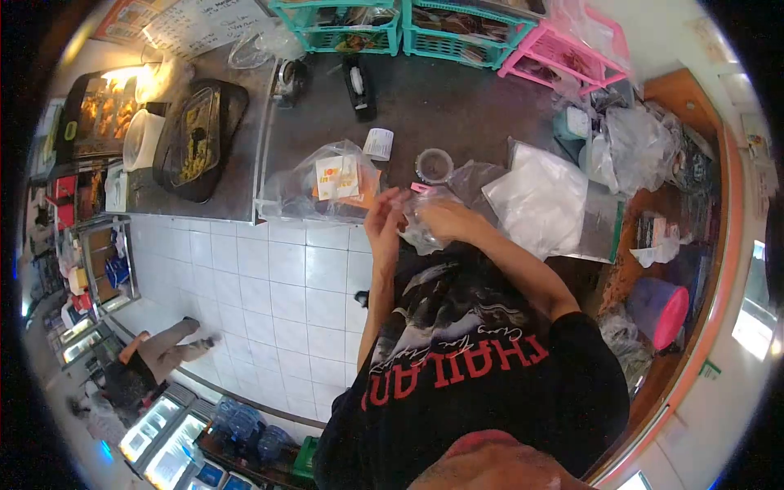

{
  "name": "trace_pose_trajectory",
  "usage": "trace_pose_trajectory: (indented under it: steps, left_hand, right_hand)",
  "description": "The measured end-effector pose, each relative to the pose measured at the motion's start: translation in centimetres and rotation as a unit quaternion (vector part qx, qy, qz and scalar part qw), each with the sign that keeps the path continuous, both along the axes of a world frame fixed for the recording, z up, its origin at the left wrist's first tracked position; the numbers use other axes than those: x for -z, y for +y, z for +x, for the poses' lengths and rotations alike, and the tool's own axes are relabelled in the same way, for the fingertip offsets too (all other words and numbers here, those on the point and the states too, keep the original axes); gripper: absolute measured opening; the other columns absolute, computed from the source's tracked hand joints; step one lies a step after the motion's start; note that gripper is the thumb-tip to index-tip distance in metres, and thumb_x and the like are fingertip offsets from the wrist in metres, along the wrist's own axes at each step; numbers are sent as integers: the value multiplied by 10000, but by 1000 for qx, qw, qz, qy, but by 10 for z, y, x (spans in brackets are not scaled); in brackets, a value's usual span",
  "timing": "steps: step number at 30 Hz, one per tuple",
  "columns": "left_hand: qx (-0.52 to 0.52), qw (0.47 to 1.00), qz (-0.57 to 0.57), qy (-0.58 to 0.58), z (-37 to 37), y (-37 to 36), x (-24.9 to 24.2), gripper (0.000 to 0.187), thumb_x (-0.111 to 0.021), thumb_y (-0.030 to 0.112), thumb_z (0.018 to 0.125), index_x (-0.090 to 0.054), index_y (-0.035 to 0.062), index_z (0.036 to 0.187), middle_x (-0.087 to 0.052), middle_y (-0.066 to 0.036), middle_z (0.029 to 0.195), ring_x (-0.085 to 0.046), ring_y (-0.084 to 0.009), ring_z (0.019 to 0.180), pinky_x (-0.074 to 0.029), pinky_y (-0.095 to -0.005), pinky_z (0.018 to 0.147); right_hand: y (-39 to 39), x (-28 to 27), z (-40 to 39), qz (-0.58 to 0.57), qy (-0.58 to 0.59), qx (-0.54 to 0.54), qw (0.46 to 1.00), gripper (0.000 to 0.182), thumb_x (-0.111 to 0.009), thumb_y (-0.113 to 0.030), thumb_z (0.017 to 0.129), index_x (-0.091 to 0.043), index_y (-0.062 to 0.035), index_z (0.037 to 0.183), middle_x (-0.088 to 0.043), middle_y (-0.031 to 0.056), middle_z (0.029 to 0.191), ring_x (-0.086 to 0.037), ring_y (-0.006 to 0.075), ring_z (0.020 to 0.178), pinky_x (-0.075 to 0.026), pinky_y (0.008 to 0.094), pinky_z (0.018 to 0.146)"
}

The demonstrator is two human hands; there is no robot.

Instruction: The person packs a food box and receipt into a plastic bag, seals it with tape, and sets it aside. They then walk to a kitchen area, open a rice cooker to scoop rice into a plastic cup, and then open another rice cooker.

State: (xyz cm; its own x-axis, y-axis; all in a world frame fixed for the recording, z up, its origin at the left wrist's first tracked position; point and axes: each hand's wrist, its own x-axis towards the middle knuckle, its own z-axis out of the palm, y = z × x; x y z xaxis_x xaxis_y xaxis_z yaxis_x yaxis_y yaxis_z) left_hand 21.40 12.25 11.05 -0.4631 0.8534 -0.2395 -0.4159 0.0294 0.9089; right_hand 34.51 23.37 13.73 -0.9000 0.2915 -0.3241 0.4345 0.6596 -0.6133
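Observation:
At the counter's front edge, my right hand (447, 220) is closed on a thin clear plastic bag (420, 238), which hangs crumpled against my shirt. Beside it on the left, my left hand (385, 219) is raised with its fingers apart, close to the bag's side. Just beyond my hands lie a small pink item (420, 188) and a round clear tub (434, 166). Left of my left hand rests a larger clear bag (286, 186) with a white printed card (336, 177) and orange paper. A white printed label or cup (378, 144) stands behind it.
A stack of clear plastic bags (539, 200) lies to the right. Teal baskets (465, 37) and a pink basket (567, 53) line the back. Food trays (196, 143) sit at the left. Beyond the tiled floor (269, 286), another person (155, 359) is visible.

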Motion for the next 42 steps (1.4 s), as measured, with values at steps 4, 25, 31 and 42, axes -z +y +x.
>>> trace_pose_trajectory:
  steps: [4,25,31,42]
  left_hand:
    - [-74,995,41,-57,1,-2,8,347,-506,87,932,-518,7,1270,-647,-99,1142,-602,-138,894,-471,-287,824]
    - [79,965,-77,237,27,41,-25,280,-659,150,891,-617,-29,1102,-616,-88,1083,-559,-134,979,-457,-284,828]
    - [10,987,-112,116,26,37,15,191,-603,191,946,-615,5,902,-622,-2,782,-524,-70,737,-422,-234,680]
    - [-77,996,-33,34,18,16,-3,146,-511,151,995,-556,25,939,-614,-46,811,-576,-131,784,-460,-294,781]
  right_hand:
    - [14,-54,21,-21,147,-1,989,375,-723,-188,709,-620,-80,1053,-641,179,1078,-606,343,1040,-465,458,914]
    - [6,11,15,81,29,85,993,302,-696,-117,663,-654,-31,950,-616,202,1040,-600,388,984,-499,481,819]
    - [15,-21,31,100,113,78,985,392,-756,-134,600,-655,-39,967,-655,146,958,-590,365,948,-503,449,780]
    - [152,32,57,121,-23,336,934,578,-779,-283,600,-635,-139,1141,-676,172,997,-659,326,960,-518,433,842]
